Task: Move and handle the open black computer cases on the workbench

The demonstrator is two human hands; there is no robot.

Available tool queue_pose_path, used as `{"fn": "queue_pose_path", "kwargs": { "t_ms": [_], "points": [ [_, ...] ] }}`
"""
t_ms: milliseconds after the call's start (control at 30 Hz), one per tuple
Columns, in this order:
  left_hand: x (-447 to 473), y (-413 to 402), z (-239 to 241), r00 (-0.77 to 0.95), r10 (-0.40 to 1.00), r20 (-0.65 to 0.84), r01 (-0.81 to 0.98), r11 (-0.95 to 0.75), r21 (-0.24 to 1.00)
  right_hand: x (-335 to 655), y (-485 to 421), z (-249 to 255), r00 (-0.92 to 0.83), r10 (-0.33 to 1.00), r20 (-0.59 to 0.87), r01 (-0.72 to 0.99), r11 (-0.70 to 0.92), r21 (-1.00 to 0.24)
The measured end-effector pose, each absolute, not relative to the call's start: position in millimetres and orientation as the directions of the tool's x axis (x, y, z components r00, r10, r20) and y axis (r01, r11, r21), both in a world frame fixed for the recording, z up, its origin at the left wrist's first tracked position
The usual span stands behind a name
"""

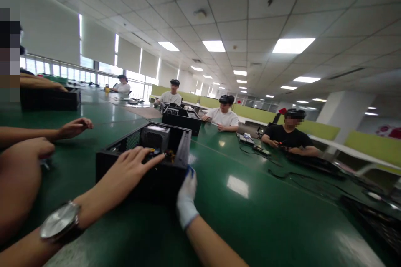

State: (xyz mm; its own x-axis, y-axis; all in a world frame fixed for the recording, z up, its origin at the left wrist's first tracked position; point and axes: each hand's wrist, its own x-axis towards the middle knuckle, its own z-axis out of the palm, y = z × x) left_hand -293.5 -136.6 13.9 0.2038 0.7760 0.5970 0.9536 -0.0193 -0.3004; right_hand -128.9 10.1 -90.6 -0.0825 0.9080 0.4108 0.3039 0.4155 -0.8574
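Note:
A black open computer case (156, 175) stands on the green table (250, 217) in front of me, with a grey power supply (155, 137) inside. My left hand (125, 173), a silver watch (59, 225) on its wrist, lies over the case's near top edge. Its fingers are stretched out and point at yellow cables inside. My right hand (187, 198) wears a white glove. It rests flat against the case's near right corner, fingers straight up, and holds nothing.
Another person's hand (75, 127) and a bare arm (21, 171) lie on the table at my left. A second black case (181, 120) stands further back. Seated people work along the far side. Black cables (282, 174) and a keyboard (376, 221) lie at the right.

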Motion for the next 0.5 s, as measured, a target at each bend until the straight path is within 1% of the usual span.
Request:
{"fn": "queue_pose_path", "kwargs": {
  "t_ms": [33, 67, 100, 133, 200, 300, 400, 500],
  "points": [
    [-305, -128, 8, 0.158, 0.737, 0.657, 0.949, 0.069, -0.306, -155, 24, -86, -0.056, 0.929, 0.366, 0.307, 0.365, -0.879],
    [-309, -123, 2, 0.147, 0.698, 0.701, 0.948, 0.103, -0.302, -175, 33, -82, -0.047, 0.942, 0.333, 0.309, 0.330, -0.892],
    [-306, -121, -5, 0.152, 0.672, 0.725, 0.953, 0.094, -0.287, -189, 38, -80, -0.052, 0.950, 0.307, 0.310, 0.308, -0.900],
    [-297, -122, -13, 0.176, 0.656, 0.734, 0.963, 0.041, -0.267, -195, 41, -80, -0.081, 0.951, 0.299, 0.309, 0.309, -0.899],
    [-265, -129, -31, 0.292, 0.638, 0.713, 0.955, -0.156, -0.251, -187, 41, -86, -0.184, 0.931, 0.316, 0.306, 0.360, -0.882],
    [-205, -136, -61, 0.487, 0.569, 0.663, 0.858, -0.452, -0.242, -132, 47, -99, -0.329, 0.874, 0.357, 0.310, 0.457, -0.834],
    [-152, -126, -84, 0.589, 0.458, 0.666, 0.750, -0.617, -0.239, -52, 67, -101, -0.340, 0.869, 0.359, 0.350, 0.472, -0.810],
    [-107, -114, -98, 0.679, 0.388, 0.623, 0.634, -0.737, -0.232, 30, 86, -97, -0.277, 0.901, 0.335, 0.388, 0.424, -0.818]
  ]
}}
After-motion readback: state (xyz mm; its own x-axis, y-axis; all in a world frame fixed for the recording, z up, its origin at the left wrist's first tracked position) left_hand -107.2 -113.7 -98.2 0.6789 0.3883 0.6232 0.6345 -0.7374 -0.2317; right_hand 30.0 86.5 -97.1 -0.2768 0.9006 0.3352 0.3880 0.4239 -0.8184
